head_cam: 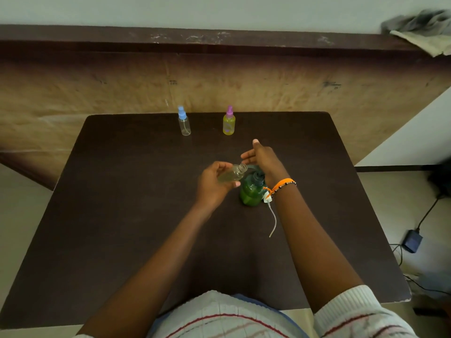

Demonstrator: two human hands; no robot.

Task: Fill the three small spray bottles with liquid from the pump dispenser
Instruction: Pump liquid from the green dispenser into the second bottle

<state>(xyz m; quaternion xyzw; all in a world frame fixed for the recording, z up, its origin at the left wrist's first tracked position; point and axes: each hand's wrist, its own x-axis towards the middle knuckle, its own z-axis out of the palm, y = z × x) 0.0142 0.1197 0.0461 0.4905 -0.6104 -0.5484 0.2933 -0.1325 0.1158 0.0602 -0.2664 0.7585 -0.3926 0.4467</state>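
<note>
green liquid shows through the pump dispenser (252, 192), which is stood on the dark table (122, 191) near the middle, so that both hands can reach it. an uncapped spray bottle (231, 175) is gripped in the curled fingers of the left hand (214, 185) and tilted, its open neck brought up to the spout, apparently so that the liquid can be caught. the right hand (262, 156) is laid over the pump head with fingers nearly straight, seemingly to press it; nothing is grasped. a loose spray cap with its tube (271, 211) is left beside the dispenser, touching or nearly so. at the far edge, well apart, a purple-capped bottle (229, 123) looks filled and a blue-capped bottle (184, 123) looks empty, judged next in turn.
</note>
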